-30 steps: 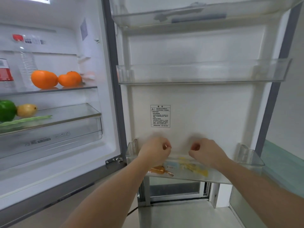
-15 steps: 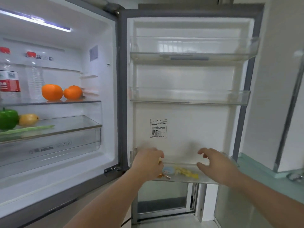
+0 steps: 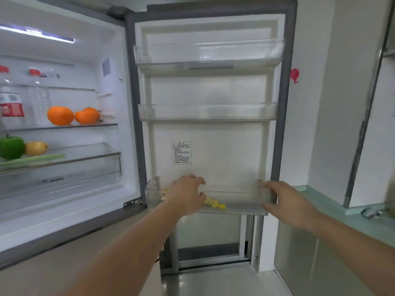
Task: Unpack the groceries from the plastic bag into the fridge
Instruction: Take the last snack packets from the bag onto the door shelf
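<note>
Here both hands are released and hold nothing, the left hand (image 3: 186, 194) spread over the front of the lowest door bin (image 3: 241, 207) with yellow packets (image 3: 215, 204) just beside its thumb, the right hand (image 3: 285, 201) at the bin's far end.

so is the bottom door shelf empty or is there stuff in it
Not empty. The bottom door shelf holds small yellow packets, seen through its clear front beside the left hand. What else lies behind that hand cannot be told.

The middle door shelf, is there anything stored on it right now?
No, the middle door shelf looks bare, while yellow packets lie only in the bottom door bin.
</note>
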Demonstrator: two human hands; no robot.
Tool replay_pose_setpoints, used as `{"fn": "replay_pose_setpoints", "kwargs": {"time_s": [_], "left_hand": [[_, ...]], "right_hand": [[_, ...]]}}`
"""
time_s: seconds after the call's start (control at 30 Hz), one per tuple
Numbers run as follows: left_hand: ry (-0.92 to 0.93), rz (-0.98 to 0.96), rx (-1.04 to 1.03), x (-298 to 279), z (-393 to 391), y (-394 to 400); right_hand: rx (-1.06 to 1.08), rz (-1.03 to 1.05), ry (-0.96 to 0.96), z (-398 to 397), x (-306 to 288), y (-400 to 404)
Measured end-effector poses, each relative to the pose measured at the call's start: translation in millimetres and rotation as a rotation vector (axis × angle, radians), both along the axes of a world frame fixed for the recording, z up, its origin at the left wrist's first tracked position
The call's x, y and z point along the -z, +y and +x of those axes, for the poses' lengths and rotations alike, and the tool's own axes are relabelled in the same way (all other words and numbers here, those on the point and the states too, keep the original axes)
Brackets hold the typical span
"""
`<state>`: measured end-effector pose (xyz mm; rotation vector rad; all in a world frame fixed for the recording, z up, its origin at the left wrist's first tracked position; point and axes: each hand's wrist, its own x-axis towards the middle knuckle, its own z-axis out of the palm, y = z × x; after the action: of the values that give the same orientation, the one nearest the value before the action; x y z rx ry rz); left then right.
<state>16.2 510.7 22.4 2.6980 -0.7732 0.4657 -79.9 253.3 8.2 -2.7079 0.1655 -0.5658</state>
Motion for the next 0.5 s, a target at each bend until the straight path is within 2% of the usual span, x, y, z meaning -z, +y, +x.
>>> {"fn": "replay_pose_setpoints", "kwargs": {"time_s": [0.23, 0.5], "left_hand": [[0.002, 0.02, -0.057, -7.5, -33.8, -95.6], [0.077, 0.163, -0.037, 14.1, -9.4, -162.9]], "right_hand": [[-0.131, 0.082, 0.007, -9.3, 5.9, -64.2], [-0.134, 0.162, -0.002, 14.6, 5.1, -107.9]]}}
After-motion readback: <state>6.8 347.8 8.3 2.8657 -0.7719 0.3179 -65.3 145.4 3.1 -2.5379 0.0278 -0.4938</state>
